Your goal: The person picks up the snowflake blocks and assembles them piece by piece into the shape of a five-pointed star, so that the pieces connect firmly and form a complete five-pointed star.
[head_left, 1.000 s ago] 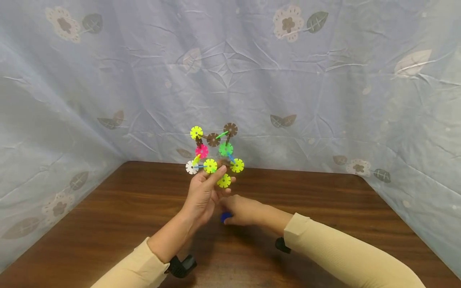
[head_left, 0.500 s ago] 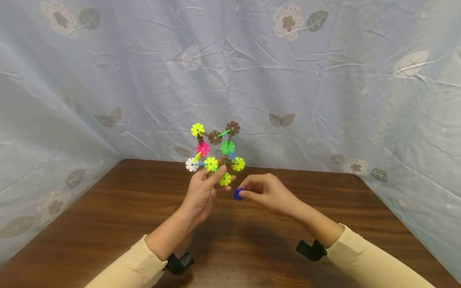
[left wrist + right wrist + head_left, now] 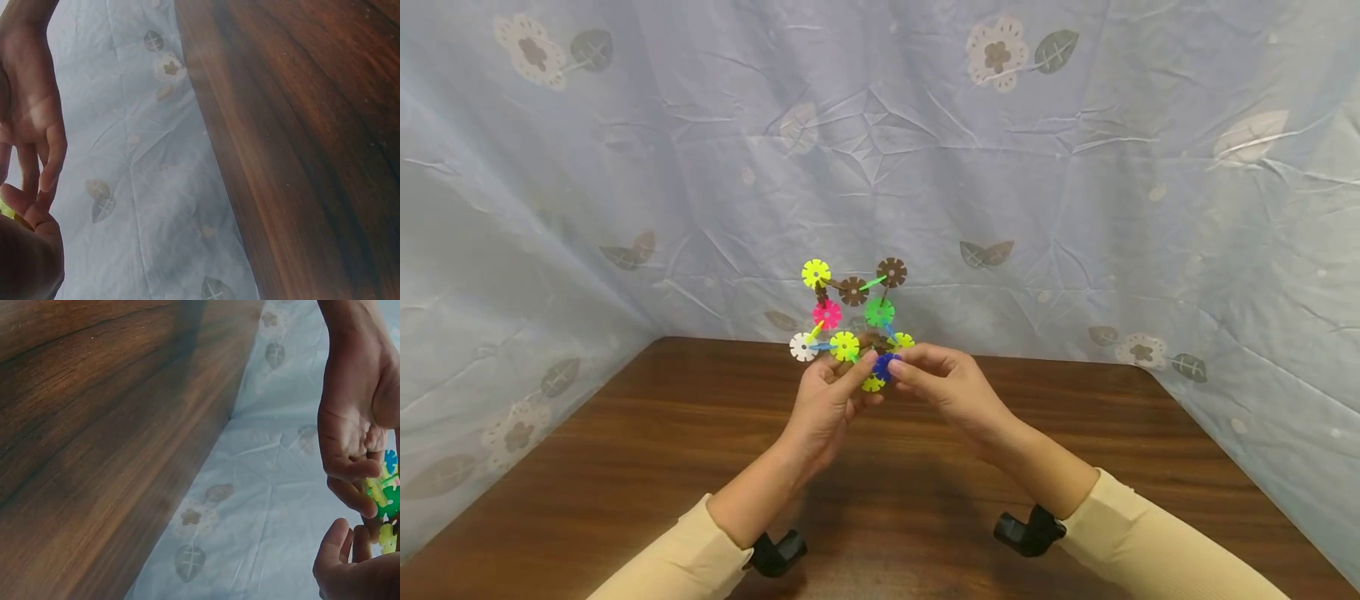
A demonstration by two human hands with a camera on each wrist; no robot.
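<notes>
My left hand (image 3: 826,408) holds up a linked structure of notched plastic discs, pinching it near its lower part. Its discs include a pink disc (image 3: 827,314), a white disc (image 3: 802,347), a green disc (image 3: 879,312) and a brown disc (image 3: 892,272). Between thumb and fingers of my right hand (image 3: 951,392) is a dark blue notched disc (image 3: 886,367). That blue disc overlaps the lowest yellow disc (image 3: 873,384) in the head view. In the right wrist view, part of the structure shows at the right edge, a green disc (image 3: 389,501) among it, partly hidden by the hands.
A brown wooden table (image 3: 700,450) lies under both hands. Behind and beside it hangs a pale floral cloth (image 3: 880,167). Black wrist mounts, one on the left forearm (image 3: 777,553) and one on the right (image 3: 1028,531), stick out over the table.
My right hand has come up from below the left hand, swung out to the right with the blue disc, then moved back in against the structure's lower part. The left hand stays nearly still.
</notes>
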